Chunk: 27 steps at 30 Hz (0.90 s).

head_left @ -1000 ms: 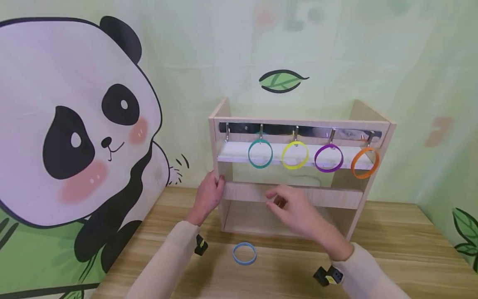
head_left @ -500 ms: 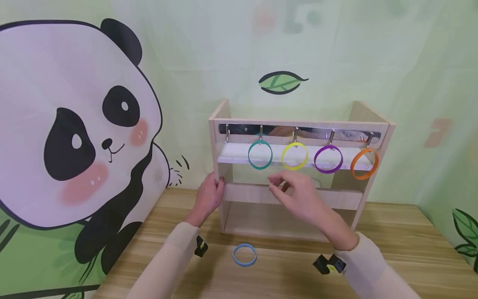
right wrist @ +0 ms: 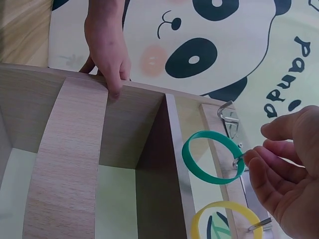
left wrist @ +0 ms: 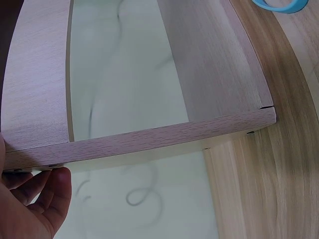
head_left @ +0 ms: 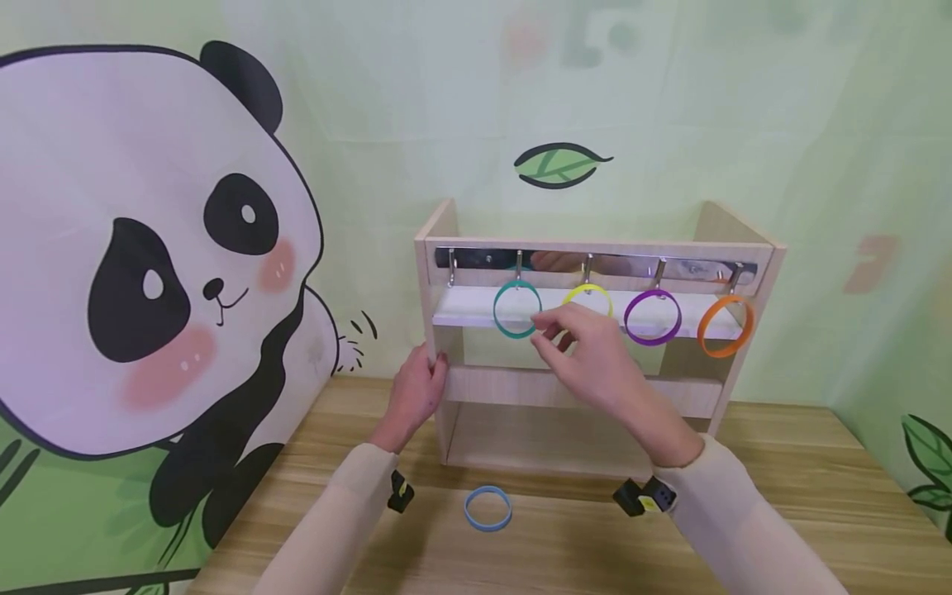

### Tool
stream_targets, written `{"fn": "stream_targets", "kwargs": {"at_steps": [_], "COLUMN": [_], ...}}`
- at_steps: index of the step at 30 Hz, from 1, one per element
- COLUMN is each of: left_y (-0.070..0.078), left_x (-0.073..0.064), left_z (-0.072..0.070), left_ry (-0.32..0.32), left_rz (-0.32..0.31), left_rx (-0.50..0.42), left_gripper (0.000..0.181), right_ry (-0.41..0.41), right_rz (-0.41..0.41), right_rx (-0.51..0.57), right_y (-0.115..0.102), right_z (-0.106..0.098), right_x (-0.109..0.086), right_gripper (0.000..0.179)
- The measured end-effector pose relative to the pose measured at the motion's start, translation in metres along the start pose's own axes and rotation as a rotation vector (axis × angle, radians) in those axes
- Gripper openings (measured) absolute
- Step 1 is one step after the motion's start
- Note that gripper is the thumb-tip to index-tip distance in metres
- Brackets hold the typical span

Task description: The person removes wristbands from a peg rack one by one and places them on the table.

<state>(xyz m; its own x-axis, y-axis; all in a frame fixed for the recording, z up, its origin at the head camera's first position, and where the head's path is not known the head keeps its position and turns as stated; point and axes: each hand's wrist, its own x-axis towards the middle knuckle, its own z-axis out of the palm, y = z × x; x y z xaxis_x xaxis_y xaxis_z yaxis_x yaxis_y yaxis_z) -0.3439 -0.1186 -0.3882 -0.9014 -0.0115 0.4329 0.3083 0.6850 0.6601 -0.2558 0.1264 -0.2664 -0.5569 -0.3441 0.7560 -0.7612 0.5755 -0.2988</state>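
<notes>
My left hand (head_left: 416,388) grips the left side panel of a small pale wooden shelf (head_left: 483,382); in the left wrist view its fingertips (left wrist: 61,181) curl behind the panel. My right hand (head_left: 591,355) is raised before the shelf, fingers loosely bent and thumb apart, with nothing visible in it. It is nearest the teal wristband (head_left: 516,336), which hangs on a hook, and partly hides the yellow wristband (head_left: 587,287). In the right wrist view its fingertips overlap the edge of the teal band (right wrist: 199,174); I cannot tell whether they touch it.
A purple wristband (head_left: 653,342) and an orange wristband (head_left: 725,354) hang on hooks to the right. The leftmost hook (head_left: 451,268) carries no band. A blue wristband (head_left: 487,529) lies on the wooden table (head_left: 580,545). Behind is a panda-print backdrop (head_left: 357,207).
My right hand has risen from the shelf's middle board to the level of the hanging bands. My left hand stays on the side panel, and the bands keep their places.
</notes>
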Motion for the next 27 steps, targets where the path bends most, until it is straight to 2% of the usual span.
{"fn": "stream_targets", "kwargs": {"at_steps": [15,27], "left_y": [0.001,-0.001], "left_x": [-0.001,0.0], "left_z": [0.001,0.001], "left_ry": [-0.002,-0.006], "left_rz": [0.004,0.012], "left_rx": [0.002,-0.004], "left_gripper": [0.036,0.037], "right_ry": [-0.06,-0.002], "right_rz": [0.142,0.175], "right_rx": [-0.03,-0.064], "right_y": [0.012,0.019], "right_z": [0.006,0.005], "right_x": [0.011,0.018], "right_gripper": [0.024,0.023]}}
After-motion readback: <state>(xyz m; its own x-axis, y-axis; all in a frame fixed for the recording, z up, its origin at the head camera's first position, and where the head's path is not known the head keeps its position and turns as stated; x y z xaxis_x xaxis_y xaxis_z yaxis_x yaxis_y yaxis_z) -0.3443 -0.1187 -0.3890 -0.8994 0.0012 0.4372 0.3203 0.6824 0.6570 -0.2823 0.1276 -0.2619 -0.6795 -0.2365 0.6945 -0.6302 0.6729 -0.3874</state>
